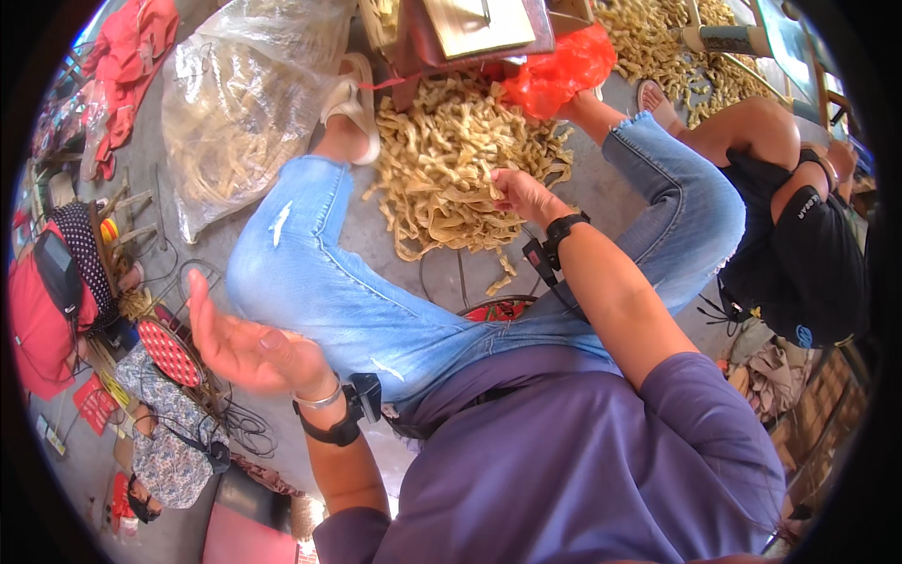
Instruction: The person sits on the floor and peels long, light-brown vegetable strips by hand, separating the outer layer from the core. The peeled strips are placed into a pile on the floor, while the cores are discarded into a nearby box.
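A heap of tan, knotted strips [451, 162] lies on the floor between the feet; the strips' material cannot be told. At its right edge, my right hand [518, 194] pinches the end of one strip between thumb and fingers. My left hand [257, 352] is raised beside the left thigh, palm up, fingers apart, holding nothing. Both wrists carry black strapped devices. Above the heap stands a low stand with a pale wooden board [479, 25] on top. A red plastic bag [564, 70] hangs at its right side, partly over the heap.
A large clear plastic sack [239, 106] of tan strips lies at the upper left. More strips [655, 42] cover the floor at the upper right. A person in black [796, 247] sits close on the right. Other people, a red patterned stool [169, 352] and cables are at the left.
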Demonstrator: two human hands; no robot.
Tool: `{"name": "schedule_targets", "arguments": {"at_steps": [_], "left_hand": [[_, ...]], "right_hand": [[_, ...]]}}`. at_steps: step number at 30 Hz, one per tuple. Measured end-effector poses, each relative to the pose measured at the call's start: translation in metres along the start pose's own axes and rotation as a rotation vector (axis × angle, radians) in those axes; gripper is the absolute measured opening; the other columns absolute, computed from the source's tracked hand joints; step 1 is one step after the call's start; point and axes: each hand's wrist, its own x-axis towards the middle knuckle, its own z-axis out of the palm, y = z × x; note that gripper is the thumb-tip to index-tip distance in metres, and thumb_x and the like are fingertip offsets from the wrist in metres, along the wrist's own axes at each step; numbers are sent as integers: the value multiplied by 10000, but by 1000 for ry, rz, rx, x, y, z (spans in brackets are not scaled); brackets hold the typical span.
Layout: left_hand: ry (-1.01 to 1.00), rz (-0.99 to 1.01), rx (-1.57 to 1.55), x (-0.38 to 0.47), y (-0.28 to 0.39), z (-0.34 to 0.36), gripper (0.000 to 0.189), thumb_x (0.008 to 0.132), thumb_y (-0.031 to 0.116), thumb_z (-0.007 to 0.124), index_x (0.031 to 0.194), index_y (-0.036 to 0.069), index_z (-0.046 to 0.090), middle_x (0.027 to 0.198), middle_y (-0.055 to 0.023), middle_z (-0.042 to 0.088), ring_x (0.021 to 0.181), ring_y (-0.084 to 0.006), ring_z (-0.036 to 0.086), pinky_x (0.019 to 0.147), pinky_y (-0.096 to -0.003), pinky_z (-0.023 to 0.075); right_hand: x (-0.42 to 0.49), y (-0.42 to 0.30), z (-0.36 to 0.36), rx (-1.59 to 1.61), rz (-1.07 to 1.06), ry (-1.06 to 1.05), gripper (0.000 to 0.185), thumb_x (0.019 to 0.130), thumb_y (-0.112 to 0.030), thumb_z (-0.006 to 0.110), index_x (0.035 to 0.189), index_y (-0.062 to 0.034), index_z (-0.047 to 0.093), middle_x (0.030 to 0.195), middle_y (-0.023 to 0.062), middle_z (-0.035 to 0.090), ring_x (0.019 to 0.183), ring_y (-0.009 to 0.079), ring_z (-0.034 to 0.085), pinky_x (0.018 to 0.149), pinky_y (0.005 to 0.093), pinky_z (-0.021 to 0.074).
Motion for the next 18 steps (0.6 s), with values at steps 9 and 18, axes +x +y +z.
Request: {"name": "schedule_targets", "arguments": {"at_steps": [9,18], "left_hand": [[17,4,-23,-3,-3,-1,511,939,286,569,1245,-98,428,1309,-260,489,1255,-397,470,1118,-510,314],[13,-12,148,-5,2,-2,461,1009,273,450,1241,-125,454,1269,-315,520,1216,-426,502,1116,-514,324]], "right_hand": [[4,-30,12,55,-236,-102,188,983,-103,458,1054,12,589,924,103,665,751,190,651,765,354,554],[77,70,-37,-358,-535,846,589,755,-305,772,1197,23,563,1200,243,578,1107,395,550,994,458,418]]}}
